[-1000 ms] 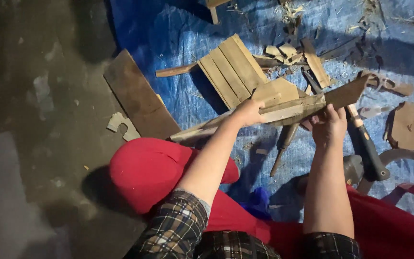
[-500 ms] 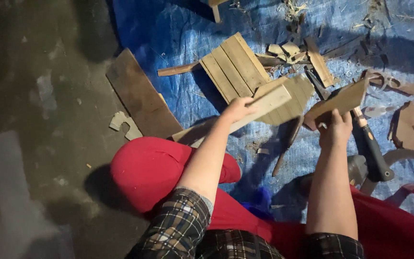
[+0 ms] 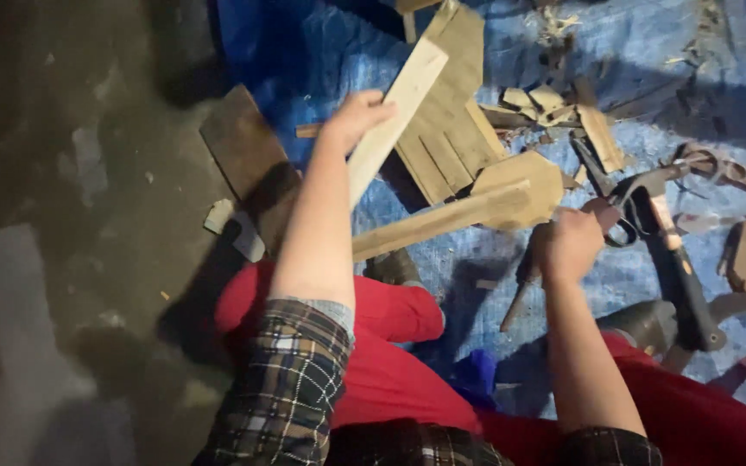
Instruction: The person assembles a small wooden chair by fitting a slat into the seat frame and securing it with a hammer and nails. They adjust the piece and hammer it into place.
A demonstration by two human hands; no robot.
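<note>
A crinkled blue tarp covers the floor, littered with flat offcuts of rough grey-brown wood; a panel of joined slats lies in the middle. The left hand is raised above it, fingers wrapped round a pale, straight-edged plank held tilted up. The right hand is closed round the end of a longer paddle-shaped board that slants across the tarp. Just right of it lies a black-handled hatchet. A dark board rests at the tarp's left edge.
</note>
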